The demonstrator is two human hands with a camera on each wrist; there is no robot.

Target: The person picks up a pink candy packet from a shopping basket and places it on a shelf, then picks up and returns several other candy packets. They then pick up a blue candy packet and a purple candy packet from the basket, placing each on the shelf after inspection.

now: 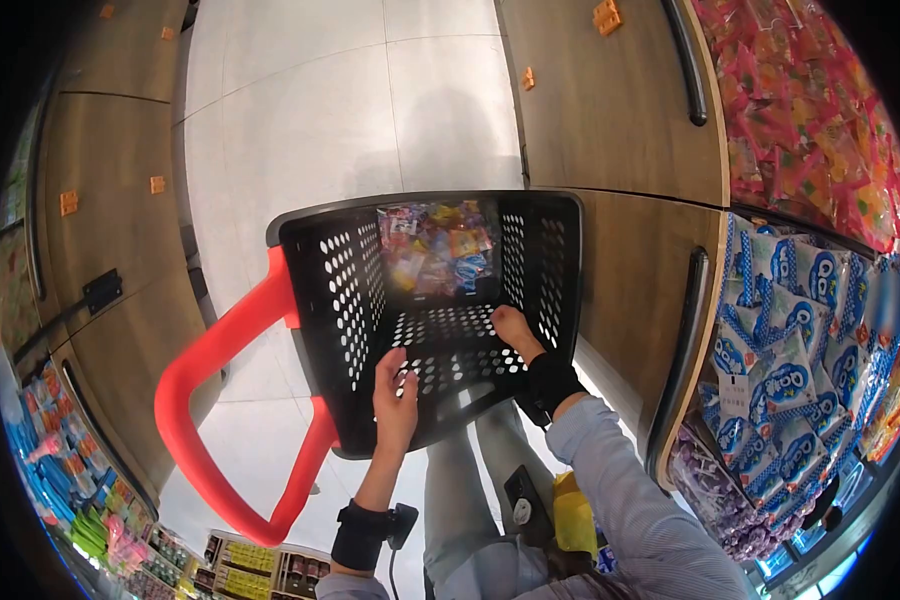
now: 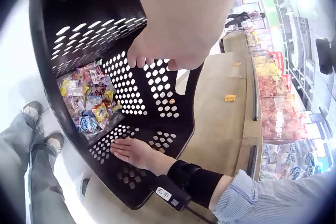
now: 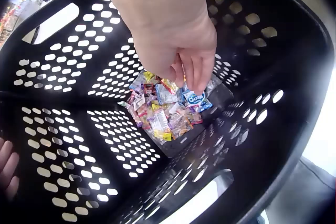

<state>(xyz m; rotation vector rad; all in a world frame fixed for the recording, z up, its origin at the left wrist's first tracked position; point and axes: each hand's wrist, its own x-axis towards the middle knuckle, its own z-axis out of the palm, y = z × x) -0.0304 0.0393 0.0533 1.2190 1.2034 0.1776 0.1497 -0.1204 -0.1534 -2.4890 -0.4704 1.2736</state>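
Observation:
A black shopping basket (image 1: 342,345) with a red handle (image 1: 185,390) stands in front of the person's legs. At its far end lies a clear bag of mixed wrapped candies (image 1: 440,250), also seen in the right wrist view as a colourful candy heap (image 3: 163,113). My right hand (image 1: 513,328) reaches inside the basket, fingers extended and holding nothing; in the left wrist view this right hand (image 2: 134,152) lies over the perforated wall. Over the basket's near left edge, my left hand (image 1: 397,405) hangs with loosely bent fingers and nothing in them.
Wooden cabinets (image 1: 620,110) flank the aisle on both sides. Blue-and-white candy packets (image 1: 790,320) and pink wrapped sweets (image 1: 810,120) fill the bins at right. More packaged goods (image 1: 245,570) stand at lower left. Pale tiled floor (image 1: 350,80) runs ahead.

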